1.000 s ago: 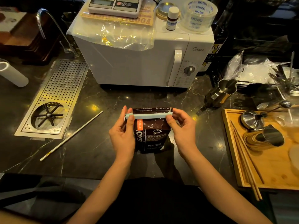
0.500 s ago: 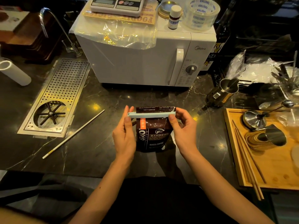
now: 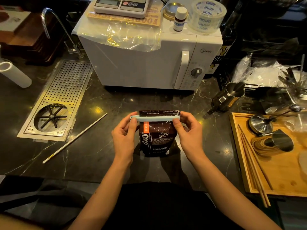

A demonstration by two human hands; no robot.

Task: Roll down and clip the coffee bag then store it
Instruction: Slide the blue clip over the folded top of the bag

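Observation:
A dark brown coffee bag (image 3: pixel 157 140) stands upright on the dark marble counter in front of me. A long pale blue clip (image 3: pixel 155 119) lies across its folded top, with a strip of the bag sticking out above it. My left hand (image 3: pixel 124 138) pinches the clip's left end between thumb and fingers. At the clip's right end, my right hand (image 3: pixel 189 131) pinches in the same way. Both hands flank the bag.
A white microwave (image 3: pixel 149 63) stands right behind the bag, with a scale and tape roll on top. A perforated metal drain tray (image 3: pixel 66 90) and a thin white rod (image 3: pixel 74 138) lie left. A wooden tray (image 3: pixel 280 176) with chopsticks and steel pieces sits right, beside a steel pitcher (image 3: pixel 230 97).
Both hands and the bag have barely moved; the grip on the clip's ends stays the same. The view has shifted slightly.

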